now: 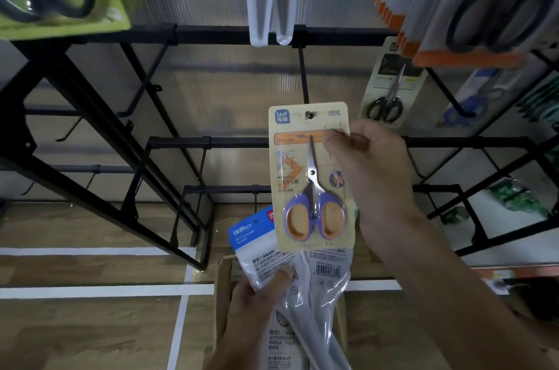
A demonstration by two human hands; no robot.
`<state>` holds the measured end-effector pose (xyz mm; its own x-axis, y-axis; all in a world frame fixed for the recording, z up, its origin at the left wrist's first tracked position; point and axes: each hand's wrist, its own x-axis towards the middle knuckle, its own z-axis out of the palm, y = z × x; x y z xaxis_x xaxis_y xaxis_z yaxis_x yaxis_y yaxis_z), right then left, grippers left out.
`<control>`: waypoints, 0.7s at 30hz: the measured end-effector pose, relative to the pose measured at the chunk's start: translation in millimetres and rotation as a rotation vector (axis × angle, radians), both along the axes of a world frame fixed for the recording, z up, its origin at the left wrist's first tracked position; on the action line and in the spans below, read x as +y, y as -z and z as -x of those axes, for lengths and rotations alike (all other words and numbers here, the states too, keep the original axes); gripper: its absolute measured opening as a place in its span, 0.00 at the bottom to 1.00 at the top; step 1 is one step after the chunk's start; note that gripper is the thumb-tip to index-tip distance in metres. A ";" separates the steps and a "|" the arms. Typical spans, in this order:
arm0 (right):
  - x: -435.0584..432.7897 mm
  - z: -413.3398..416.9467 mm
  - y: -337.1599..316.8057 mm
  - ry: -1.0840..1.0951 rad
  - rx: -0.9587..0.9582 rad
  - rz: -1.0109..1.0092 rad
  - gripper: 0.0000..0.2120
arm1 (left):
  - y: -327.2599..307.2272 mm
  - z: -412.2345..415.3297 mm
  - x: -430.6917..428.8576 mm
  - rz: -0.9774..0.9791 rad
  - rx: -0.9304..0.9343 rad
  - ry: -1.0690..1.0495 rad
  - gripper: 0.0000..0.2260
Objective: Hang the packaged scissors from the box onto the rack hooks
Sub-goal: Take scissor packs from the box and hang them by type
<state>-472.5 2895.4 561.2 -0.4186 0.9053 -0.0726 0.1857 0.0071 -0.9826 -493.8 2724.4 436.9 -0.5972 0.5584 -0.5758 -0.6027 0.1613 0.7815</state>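
Right hand (373,167) pinches scissors card (298,179) (logo "ShiF").

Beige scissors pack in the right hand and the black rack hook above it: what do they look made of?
Beige card scissors pack: matt printed cardboard, probably, under a glossy clear plastic cover, going by the glare streaks. Scissors blades: bright, mirror-like, likely steel. Purple and orange handles: smooth, plastic-looking. Black rack hook: thin straight rod, dull black coat, probably painted metal.
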 end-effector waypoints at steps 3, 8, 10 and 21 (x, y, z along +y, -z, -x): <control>14.0 16.2 4.4 0.031 -0.032 -0.030 0.05 | 1.8 -1.3 -1.3 0.025 -0.010 0.004 0.08; 55.0 64.4 9.9 0.079 -0.103 -0.033 0.10 | 0.9 9.7 3.7 0.048 0.011 -0.027 0.05; 69.6 81.4 12.3 0.081 -0.174 -0.074 0.13 | -2.4 17.8 8.9 0.027 0.046 -0.030 0.04; 106.4 114.6 7.4 0.072 -0.342 -0.115 0.17 | -1.5 43.1 19.9 -0.023 0.077 0.040 0.12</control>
